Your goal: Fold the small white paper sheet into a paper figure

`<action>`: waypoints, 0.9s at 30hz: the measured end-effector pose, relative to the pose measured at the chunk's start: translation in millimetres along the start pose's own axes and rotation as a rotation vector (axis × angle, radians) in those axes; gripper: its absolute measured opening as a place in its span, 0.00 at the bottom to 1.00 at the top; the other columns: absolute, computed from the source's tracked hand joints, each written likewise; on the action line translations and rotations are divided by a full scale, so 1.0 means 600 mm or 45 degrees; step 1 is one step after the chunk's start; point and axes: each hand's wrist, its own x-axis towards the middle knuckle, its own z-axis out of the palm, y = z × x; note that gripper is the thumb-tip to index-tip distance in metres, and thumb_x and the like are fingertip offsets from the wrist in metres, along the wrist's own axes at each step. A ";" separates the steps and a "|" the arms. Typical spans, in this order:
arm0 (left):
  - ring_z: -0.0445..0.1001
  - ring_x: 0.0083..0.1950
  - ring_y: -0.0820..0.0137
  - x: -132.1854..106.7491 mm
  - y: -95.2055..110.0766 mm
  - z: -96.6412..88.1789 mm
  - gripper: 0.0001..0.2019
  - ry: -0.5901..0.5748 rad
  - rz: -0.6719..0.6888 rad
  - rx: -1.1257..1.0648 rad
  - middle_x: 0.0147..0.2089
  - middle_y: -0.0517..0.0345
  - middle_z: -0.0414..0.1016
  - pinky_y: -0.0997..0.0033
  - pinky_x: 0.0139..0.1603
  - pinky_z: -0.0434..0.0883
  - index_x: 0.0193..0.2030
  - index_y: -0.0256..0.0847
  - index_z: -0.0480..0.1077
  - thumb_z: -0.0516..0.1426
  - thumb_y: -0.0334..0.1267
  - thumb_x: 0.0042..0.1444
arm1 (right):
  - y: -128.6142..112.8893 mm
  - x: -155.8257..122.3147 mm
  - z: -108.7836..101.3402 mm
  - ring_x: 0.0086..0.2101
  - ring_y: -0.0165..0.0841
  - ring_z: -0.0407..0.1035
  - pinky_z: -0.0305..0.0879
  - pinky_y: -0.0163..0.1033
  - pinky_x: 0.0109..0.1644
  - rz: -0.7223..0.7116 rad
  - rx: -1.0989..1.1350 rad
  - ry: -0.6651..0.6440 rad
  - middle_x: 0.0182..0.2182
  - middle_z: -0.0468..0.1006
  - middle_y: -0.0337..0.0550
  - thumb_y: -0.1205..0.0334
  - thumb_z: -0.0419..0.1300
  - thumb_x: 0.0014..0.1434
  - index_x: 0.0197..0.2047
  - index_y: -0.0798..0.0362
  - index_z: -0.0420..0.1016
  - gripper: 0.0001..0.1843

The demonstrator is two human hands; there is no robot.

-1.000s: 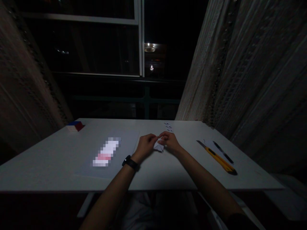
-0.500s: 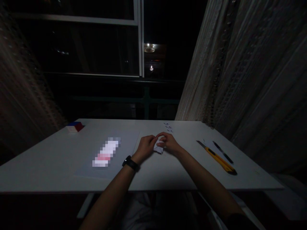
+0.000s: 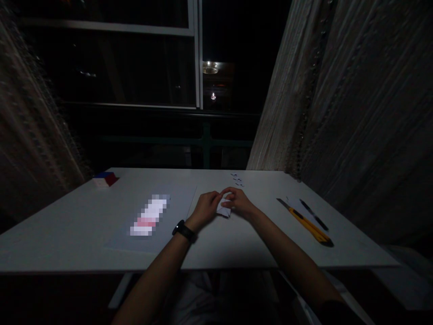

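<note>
A small folded piece of white paper (image 3: 223,209) is held between both hands, over the middle of the white table. My left hand (image 3: 206,207) is closed on its left side, with a black watch (image 3: 184,230) on the wrist. From the right, my right hand (image 3: 237,199) pinches the same paper, its thumb across the front and its fingers curled over the top. The fingers hide the upper part of the paper, so its full shape cannot be made out.
On the white table (image 3: 250,253), a yellow utility knife (image 3: 309,226) with its blade out and a dark pen (image 3: 314,215) lie right. Left are a paper sheet (image 3: 182,203) with a blurred bright patch and a colored block (image 3: 104,179). Small dark-marked pieces (image 3: 237,180) lie behind.
Both hands keep nearly the same place and grip on the folded paper. Only a very slight shift of the view shows.
</note>
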 end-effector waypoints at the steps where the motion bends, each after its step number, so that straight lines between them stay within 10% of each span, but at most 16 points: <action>1: 0.69 0.31 0.71 0.000 0.000 0.000 0.17 -0.004 0.000 -0.001 0.30 0.54 0.74 0.74 0.30 0.61 0.33 0.36 0.72 0.46 0.43 0.59 | 0.000 0.000 0.000 0.17 0.25 0.63 0.57 0.31 0.22 0.004 0.015 -0.003 0.15 0.69 0.30 0.64 0.69 0.32 0.33 0.55 0.70 0.21; 27: 0.70 0.31 0.71 0.002 0.004 0.003 0.16 0.010 -0.015 -0.063 0.29 0.54 0.75 0.74 0.31 0.61 0.33 0.36 0.73 0.47 0.42 0.57 | 0.006 0.008 -0.001 0.15 0.23 0.59 0.55 0.31 0.21 -0.038 0.035 0.143 0.13 0.68 0.31 0.66 0.68 0.31 0.27 0.57 0.72 0.15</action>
